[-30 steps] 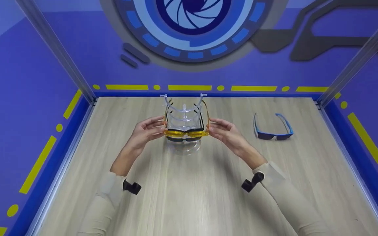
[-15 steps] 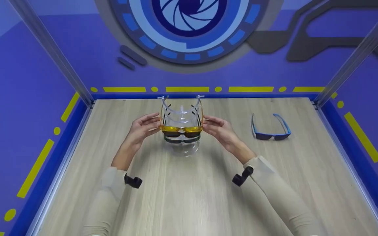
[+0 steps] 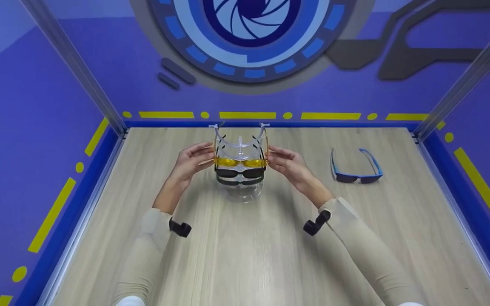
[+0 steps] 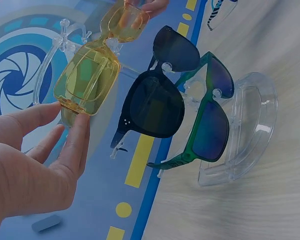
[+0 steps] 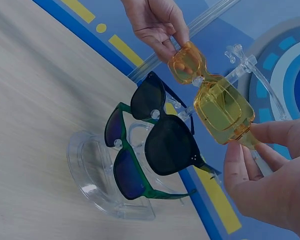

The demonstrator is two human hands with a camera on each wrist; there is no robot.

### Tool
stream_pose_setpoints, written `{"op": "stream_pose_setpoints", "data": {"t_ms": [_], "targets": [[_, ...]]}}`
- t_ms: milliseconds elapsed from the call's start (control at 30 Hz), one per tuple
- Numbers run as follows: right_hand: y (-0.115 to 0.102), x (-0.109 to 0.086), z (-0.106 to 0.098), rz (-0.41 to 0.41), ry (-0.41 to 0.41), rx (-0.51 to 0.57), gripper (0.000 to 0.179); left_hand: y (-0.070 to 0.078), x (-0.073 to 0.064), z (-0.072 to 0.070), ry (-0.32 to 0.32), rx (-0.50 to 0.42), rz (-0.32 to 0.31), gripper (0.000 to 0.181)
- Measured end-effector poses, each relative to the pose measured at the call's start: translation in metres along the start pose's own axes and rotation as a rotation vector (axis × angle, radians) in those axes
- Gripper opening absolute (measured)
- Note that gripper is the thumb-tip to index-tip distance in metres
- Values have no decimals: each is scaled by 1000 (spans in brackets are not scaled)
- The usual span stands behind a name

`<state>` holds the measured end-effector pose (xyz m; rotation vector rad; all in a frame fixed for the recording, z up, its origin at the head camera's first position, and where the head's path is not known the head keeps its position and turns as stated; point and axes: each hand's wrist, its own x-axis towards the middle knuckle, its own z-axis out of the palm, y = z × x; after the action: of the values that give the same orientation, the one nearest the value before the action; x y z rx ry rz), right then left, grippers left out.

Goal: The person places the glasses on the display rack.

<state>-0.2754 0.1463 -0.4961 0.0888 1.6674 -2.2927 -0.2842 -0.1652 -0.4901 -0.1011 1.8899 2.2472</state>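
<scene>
My left hand (image 3: 190, 165) and right hand (image 3: 289, 167) pinch the yellow sunglasses (image 3: 226, 162) by the hinge ends, one at each side. The yellow pair is level, lenses toward me, at an upper tier of a clear display stand (image 3: 240, 144). Just below it on the stand sit black sunglasses (image 4: 152, 102), and under those a green-framed pair (image 5: 127, 165) with dark lenses. In both wrist views, thumb and fingertips meet the yellow frame near the temple hinges. Whether the yellow bridge rests on its clear peg cannot be told for sure.
Blue-framed sunglasses (image 3: 357, 177) lie on the wooden table (image 3: 245, 246) right of the stand, temples pointing back. The stand's clear curved base (image 4: 255, 130) rests on the table. Blue panels (image 3: 245, 100) with metal posts (image 3: 79, 63) border the back and sides.
Both hands have raised the yellow sunglasses, which overlapped the black pair a second ago and now sit above it. The black and green pairs and the blue-framed pair stay in place.
</scene>
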Motion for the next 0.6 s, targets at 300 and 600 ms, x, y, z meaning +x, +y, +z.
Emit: {"op": "stream_pose_setpoints", "data": {"t_ms": [300, 600], "targets": [[1, 4, -2, 25, -13, -6, 51, -2, 3, 1, -2, -8, 4, 45], [5, 4, -4, 48, -7, -28, 51, -3, 1, -1, -21, 21, -10, 45]]}}
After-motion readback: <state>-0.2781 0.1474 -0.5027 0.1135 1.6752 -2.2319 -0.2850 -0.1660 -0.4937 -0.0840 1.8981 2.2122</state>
